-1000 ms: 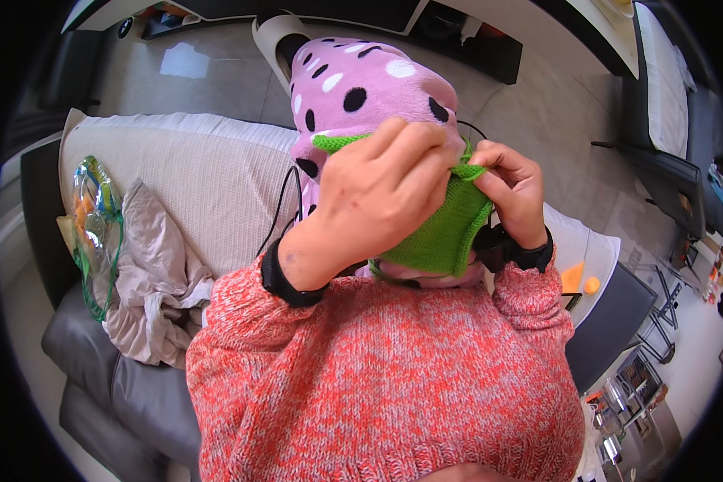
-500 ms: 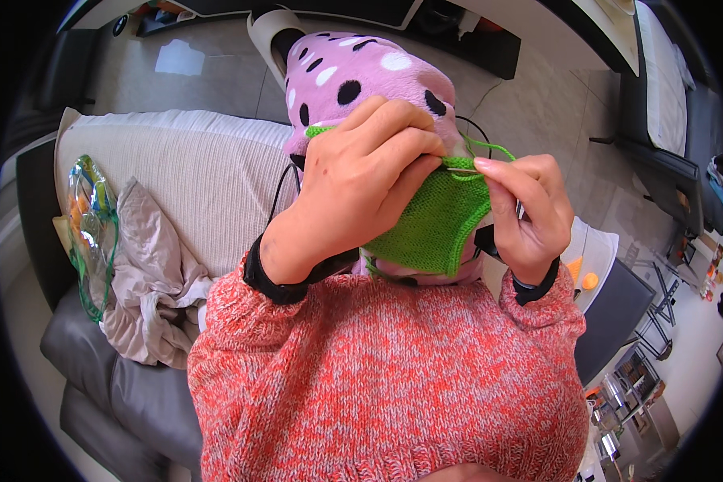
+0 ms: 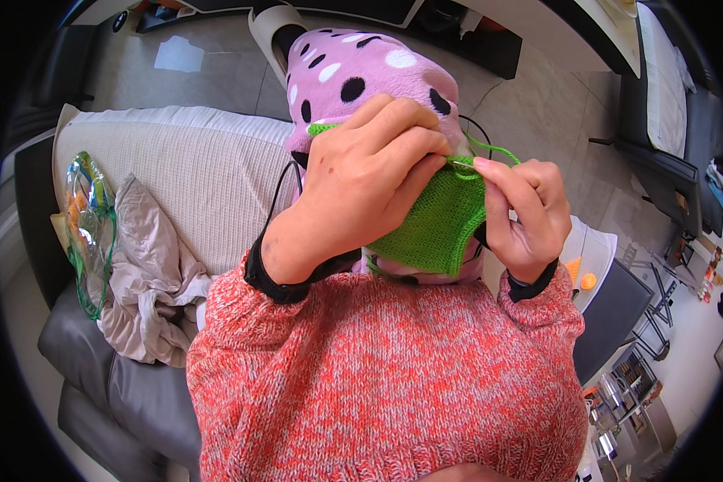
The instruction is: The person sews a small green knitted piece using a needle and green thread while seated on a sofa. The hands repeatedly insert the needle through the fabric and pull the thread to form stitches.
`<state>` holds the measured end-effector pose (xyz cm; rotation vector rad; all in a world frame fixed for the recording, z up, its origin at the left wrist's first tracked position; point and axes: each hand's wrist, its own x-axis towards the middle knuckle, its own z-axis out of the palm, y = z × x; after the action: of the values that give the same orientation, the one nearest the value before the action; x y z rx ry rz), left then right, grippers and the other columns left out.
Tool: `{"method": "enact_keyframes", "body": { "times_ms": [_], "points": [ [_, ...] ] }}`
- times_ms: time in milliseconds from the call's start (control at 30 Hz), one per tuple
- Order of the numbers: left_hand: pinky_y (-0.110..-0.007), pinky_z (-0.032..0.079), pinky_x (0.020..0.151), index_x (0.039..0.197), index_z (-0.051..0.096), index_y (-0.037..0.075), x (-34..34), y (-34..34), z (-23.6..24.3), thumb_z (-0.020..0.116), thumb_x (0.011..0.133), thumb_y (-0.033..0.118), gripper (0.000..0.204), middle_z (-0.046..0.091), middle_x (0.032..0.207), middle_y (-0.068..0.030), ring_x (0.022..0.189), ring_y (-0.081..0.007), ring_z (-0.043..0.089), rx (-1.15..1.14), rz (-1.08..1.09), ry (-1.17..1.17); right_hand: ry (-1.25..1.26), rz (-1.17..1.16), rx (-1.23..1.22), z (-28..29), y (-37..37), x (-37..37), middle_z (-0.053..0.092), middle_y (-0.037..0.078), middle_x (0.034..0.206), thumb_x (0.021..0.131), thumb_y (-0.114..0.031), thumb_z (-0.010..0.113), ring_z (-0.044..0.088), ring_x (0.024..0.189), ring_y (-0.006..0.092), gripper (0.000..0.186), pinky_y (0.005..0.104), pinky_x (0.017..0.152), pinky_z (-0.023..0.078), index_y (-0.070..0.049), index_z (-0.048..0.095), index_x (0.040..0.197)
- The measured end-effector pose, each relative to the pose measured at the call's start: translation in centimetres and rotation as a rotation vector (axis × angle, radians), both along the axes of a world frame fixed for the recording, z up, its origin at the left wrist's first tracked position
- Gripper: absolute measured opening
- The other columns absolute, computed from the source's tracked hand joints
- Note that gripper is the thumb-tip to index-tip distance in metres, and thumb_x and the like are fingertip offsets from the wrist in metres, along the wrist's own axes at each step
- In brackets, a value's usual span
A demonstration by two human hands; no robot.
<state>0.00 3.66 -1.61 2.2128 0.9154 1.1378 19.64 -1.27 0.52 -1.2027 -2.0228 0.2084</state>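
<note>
A piece of green knitting [image 3: 430, 229] hangs between my hands over my lap. Its upper edge is gripped by my left hand [image 3: 361, 177], whose curled fingers cover much of that edge. My right hand [image 3: 530, 217] pinches a thin metal knitting needle [image 3: 463, 164] between thumb and forefinger, at the right end of the top edge. Loops of green yarn [image 3: 498, 150] run from there past my right fingers. The tips of my left fingers meet the work close to the needle; the rest of the needle is hidden.
A pink spotted blanket [image 3: 353, 60] covers my legs. To the left, a couch with a cream cover [image 3: 193, 153] bears a crumpled beige cloth [image 3: 149, 273] and a clear plastic bag [image 3: 88, 217]. An orange ball [image 3: 588, 281] lies on a surface at the right.
My right hand and the needle tip have shifted slightly left, nearer my left fingers. The knitting's right edge has moved a little left too. Both hands keep their hold.
</note>
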Motion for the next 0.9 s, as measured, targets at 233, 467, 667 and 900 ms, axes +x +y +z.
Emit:
{"method": "enact_keyframes", "body": {
  "times_ms": [233, 467, 667, 900],
  "points": [
    [-0.035, 0.05, 0.069, 0.088, 0.063, 0.003, -0.2, -0.4, 0.5, 0.07, 0.073, 0.002, 0.016, 0.063, 0.09, -0.0086, 0.08, -0.0272, 0.061, -0.091, -0.021, 0.017, -0.006, 0.029, -0.064, 0.5, 0.4, -0.3, 0.05, 0.006, 0.074, 0.074, 0.008, 0.069, 0.052, 0.054, 0.0178, 0.026, 0.0282, 0.046, 0.042, -0.004, 0.071, 0.098],
    [-0.032, 0.049, 0.062, 0.084, 0.062, 0.006, -0.4, 0.3, 0.2, 0.071, 0.072, 0.006, 0.015, 0.059, 0.087, -0.004, 0.076, -0.022, 0.059, -0.04, -0.072, -0.007, 0.394, 0.247, -0.538, -0.4, 3.3, 1.3, 0.054, 0.006, 0.08, 0.083, 0.008, 0.064, 0.052, 0.071, 0.0146, 0.016, 0.025, 0.062, 0.041, -0.002, 0.069, 0.094],
    [-0.032, 0.049, 0.064, 0.085, 0.063, 0.006, -0.8, 0.4, 0.4, 0.071, 0.073, 0.007, 0.014, 0.059, 0.087, -0.0047, 0.077, -0.0225, 0.06, -0.079, -0.115, -0.003, 0.604, 0.432, -0.759, -2.0, 4.9, 1.6, 0.056, 0.002, 0.085, 0.087, 0.004, 0.063, 0.053, 0.077, 0.0108, 0.01, 0.0228, 0.068, 0.042, 0.001, 0.069, 0.093],
    [-0.032, 0.049, 0.063, 0.084, 0.062, 0.006, -0.7, 0.5, 0.3, 0.071, 0.073, 0.007, 0.014, 0.059, 0.087, -0.0048, 0.076, -0.0228, 0.06, -0.092, -0.112, -0.001, 0.47, 0.385, -0.705, -1.2, 4.6, 1.9, 0.055, 0.004, 0.084, 0.086, 0.004, 0.063, 0.053, 0.076, 0.0126, 0.011, 0.023, 0.069, 0.042, 0.0, 0.069, 0.094]
  ]
}}
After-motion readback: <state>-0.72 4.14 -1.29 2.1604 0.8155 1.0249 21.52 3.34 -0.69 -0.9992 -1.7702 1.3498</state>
